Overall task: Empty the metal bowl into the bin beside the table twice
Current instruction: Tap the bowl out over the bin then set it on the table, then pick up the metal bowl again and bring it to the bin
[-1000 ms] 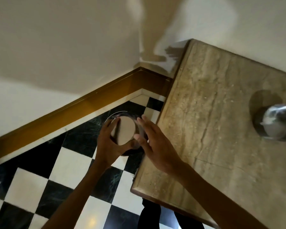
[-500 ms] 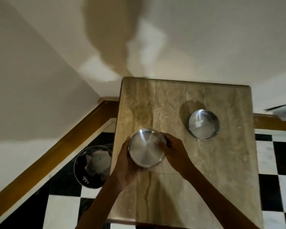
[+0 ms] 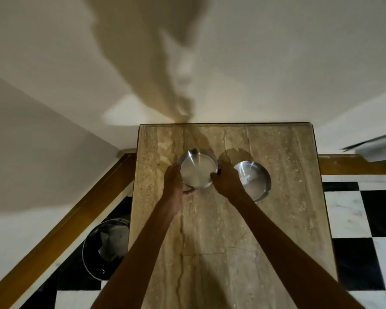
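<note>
Seen from above, the left hand (image 3: 173, 179) and right hand (image 3: 226, 180) grip opposite rims of the metal bowl (image 3: 198, 168), fingers curled closed, steadying it over the stone table (image 3: 210, 230); a second bowl (image 3: 252, 180) sits beside; the bin (image 3: 106, 249) waits floor-level left.

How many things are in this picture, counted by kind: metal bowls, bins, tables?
Metal bowls: 2, the held bowl between the left hand and right hand, and the second bowl beside it.
Bins: 1, the black bin on the floor left of the table.
Tables: 1, the stone table.
Total: 4
</note>
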`<action>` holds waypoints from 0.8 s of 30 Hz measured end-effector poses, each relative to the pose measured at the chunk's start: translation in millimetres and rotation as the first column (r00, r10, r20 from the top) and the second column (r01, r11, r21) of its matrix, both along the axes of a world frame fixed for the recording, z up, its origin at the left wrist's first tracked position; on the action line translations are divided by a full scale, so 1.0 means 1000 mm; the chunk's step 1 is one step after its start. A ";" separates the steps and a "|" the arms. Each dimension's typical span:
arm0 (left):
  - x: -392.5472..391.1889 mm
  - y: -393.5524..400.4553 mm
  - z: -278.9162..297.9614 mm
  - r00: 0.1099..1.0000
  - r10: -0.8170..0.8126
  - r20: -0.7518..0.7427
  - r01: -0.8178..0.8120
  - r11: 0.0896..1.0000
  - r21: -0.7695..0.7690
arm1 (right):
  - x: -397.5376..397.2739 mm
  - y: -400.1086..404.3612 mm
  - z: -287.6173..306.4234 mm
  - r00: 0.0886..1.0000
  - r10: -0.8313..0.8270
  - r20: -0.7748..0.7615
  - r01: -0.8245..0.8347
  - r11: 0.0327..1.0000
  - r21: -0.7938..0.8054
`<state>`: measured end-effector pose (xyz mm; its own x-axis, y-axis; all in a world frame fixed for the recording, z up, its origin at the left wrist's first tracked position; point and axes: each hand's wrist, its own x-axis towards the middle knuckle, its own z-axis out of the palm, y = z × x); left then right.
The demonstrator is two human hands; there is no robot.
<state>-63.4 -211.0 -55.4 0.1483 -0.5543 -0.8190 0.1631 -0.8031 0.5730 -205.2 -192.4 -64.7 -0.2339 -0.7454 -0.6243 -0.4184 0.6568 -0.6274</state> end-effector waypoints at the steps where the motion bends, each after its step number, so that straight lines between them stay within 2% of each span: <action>1: -0.003 -0.002 0.000 1.000 0.000 0.014 0.000 1.000 0.001 | 0.002 -0.003 0.000 0.999 -0.022 -0.026 0.022 1.000 -0.013; 5: -0.009 -0.009 0.000 0.997 0.041 0.059 -0.039 0.999 -0.029 | 0.007 -0.006 0.004 0.991 -0.106 -0.086 0.101 0.993 -0.060; 11: -0.016 -0.006 0.011 0.990 0.119 0.076 -0.112 0.989 -0.096 | -0.011 0.001 0.016 0.993 -0.115 0.001 0.115 0.988 -0.102; 13: -0.020 0.003 0.017 0.979 0.177 0.104 -0.164 0.978 -0.129 | -0.024 0.016 0.023 0.982 -0.190 0.002 0.185 0.956 -0.228; 16: -0.034 0.030 0.022 0.953 0.255 0.163 -0.234 0.963 -0.134 | -0.052 0.042 0.029 0.920 -0.383 -0.080 0.312 0.841 -0.443; 18: -0.053 0.053 0.025 0.976 0.206 0.073 -0.199 0.976 -0.092 | -0.074 0.060 0.024 0.882 -0.426 -0.200 0.286 0.823 -0.491; 21: -0.083 0.080 0.023 0.997 0.044 -0.063 -0.048 0.997 -0.064 | -0.099 0.080 0.010 0.873 -0.355 -0.335 0.226 0.902 -0.368; 24: -0.100 0.091 0.017 0.995 -0.044 -0.089 0.037 0.996 -0.076 | -0.109 0.088 -0.001 0.928 -0.244 -0.281 0.187 0.959 -0.214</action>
